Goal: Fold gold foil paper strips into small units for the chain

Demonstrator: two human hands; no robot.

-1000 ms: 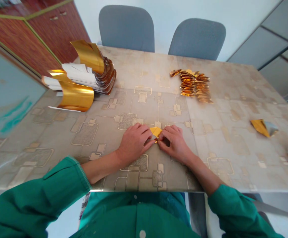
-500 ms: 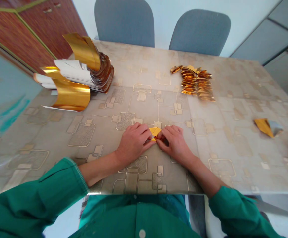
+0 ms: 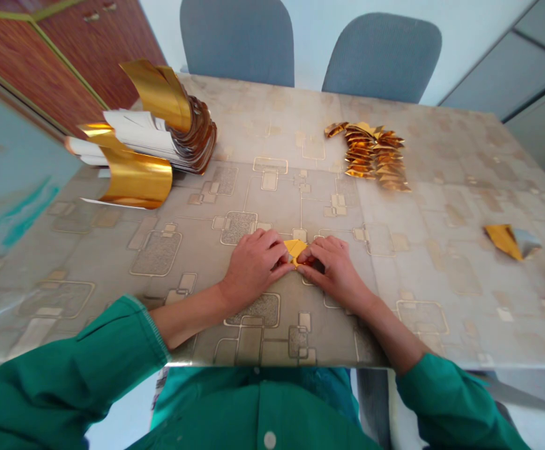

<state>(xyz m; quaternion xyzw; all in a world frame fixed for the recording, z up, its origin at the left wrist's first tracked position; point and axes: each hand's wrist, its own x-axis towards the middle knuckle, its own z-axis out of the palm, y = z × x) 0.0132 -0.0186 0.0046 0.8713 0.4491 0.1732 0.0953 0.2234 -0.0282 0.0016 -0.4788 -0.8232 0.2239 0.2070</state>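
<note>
Between left grip (image 3: 256, 264) and right grip (image 3: 332, 269), pinched closed on it: folded yellow-gold paper (image 3: 295, 247).

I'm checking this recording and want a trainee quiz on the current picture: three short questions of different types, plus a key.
1. True or false: the left hand and the right hand both have fingers on one small folded gold paper.

2. Where on the table is the tall stack of gold sheets?
A) Near edge, in front of the person
B) Far part, on the person's left
C) Far part, on the person's right

3. Fill the gap: beyond the table's far edge, ____ chair backs show.

Key: 1 true; 2 B; 3 two.
</note>
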